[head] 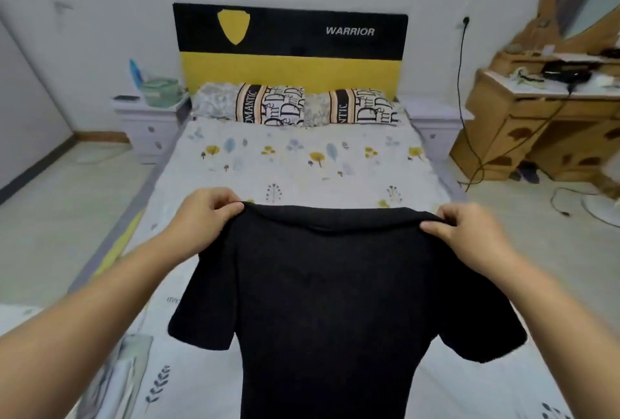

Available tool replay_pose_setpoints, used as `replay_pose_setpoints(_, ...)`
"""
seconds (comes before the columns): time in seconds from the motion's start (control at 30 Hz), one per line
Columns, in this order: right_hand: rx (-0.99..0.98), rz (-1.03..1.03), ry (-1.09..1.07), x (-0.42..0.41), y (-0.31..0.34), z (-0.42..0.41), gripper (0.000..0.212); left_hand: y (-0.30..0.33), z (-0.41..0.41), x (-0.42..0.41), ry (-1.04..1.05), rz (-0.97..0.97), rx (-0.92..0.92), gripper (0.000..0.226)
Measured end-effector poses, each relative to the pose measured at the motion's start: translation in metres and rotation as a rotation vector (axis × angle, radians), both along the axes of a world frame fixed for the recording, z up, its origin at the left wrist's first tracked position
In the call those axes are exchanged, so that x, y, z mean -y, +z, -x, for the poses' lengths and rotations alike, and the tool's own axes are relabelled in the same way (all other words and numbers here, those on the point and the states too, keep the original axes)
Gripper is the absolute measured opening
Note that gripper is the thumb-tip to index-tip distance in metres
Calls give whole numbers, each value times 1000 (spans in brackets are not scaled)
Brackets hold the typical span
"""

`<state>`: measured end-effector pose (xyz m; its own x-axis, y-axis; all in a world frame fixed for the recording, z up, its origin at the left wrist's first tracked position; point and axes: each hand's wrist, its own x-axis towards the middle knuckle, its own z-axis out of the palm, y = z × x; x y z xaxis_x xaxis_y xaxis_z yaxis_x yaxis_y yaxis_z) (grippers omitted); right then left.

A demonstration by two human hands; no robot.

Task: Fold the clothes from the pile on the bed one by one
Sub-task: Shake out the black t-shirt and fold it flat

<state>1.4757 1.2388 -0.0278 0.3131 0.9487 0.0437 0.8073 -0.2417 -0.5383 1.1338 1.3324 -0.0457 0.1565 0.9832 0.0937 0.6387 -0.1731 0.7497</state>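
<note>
- Garment in hand: black short-sleeved knit shirt (332, 301), held up in the air over the near end of the bed (302, 163), its body hanging down toward the bottom of the view, where the hem is cut off.
- Left hand (201, 217) pinches the left shoulder, fingers (219, 198) curled over the top edge, thumb underneath.
- Right hand (469, 234) grips the right shoulder the same way, fingers clamped on a small bunch of cloth.
- Top edge between the hands sags a little; both sleeves droop outward. Judged soft, light and limp, with no stiffness to hold a shape by itself.
- Cloth looks matte and finely ribbed, so likely grippy rather than slippery; not fragile, though a knit may stretch if pulled hard.
- Best holds appear to be the shoulder seams, as now, for laying it flat; afterwards the sleeve edges and the hem for folding.
- Risk as I read it: laid down carelessly it will crease or bunch under itself.
- Pile not identifiable; some pale fabric at the lower left edge, too blurred to name.
- Bed beyond the shirt carries a floral sheet (255, 156) and patterned pillows (268, 104) against the headboard.
</note>
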Motion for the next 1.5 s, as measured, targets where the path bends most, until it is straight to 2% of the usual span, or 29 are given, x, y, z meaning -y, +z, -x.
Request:
replay_pose_setpoints(0.17,19,104,-35,-19,-104,7,32,-95,-2,-11,81,155,-38,21)
replay_pose_setpoints(0.33,20,156,-68,-46,-171,14,20,-163,-6,-36,115,224,-112,19)
replay_pose_setpoints(0.5,58,173,-29,-85,-219,8,13,-216,-15,-75,133,236,-196,17)
replay_pose_setpoints(0.73,116,161,-5,-159,-288,-3,15,-283,-35,-144,144,197,-247,11)
replay_pose_setpoints(0.9,101,126,-76,-215,-338,-10,20,-331,-50,-192,201,159,-272,14)
replay_pose_setpoints(0.97,59,136,-115,-233,-358,-12,25,-350,-53,-208,223,176,-275,21)
replay_pose_setpoints(1.07,66,316,-132,-242,-393,-15,60,-382,-51,-216,211,291,-375,48)
replay_pose_setpoints(1.1,77,371,-154,-238,-405,-16,65,-394,-50,-214,198,336,-420,53)
replay_pose_setpoints(1.27,82,584,-259,-203,-453,-14,57,-440,-48,-173,155,508,-564,69)
replay_pose_setpoints(1.33,136,561,-218,-196,-466,-15,46,-451,-50,-162,86,460,-749,63)
replay_pose_setpoints(1.37,154,518,-196,-195,-469,-18,39,-454,-50,-162,47,416,-791,52)
replay_pose_setpoints(1.43,144,451,-142,-200,-469,-33,26,-454,-45,-172,44,407,-656,26)
replay_pose_setpoints(1.5,129,411,-190,-207,-463,-54,20,-451,-34,-188,112,441,-553,24)
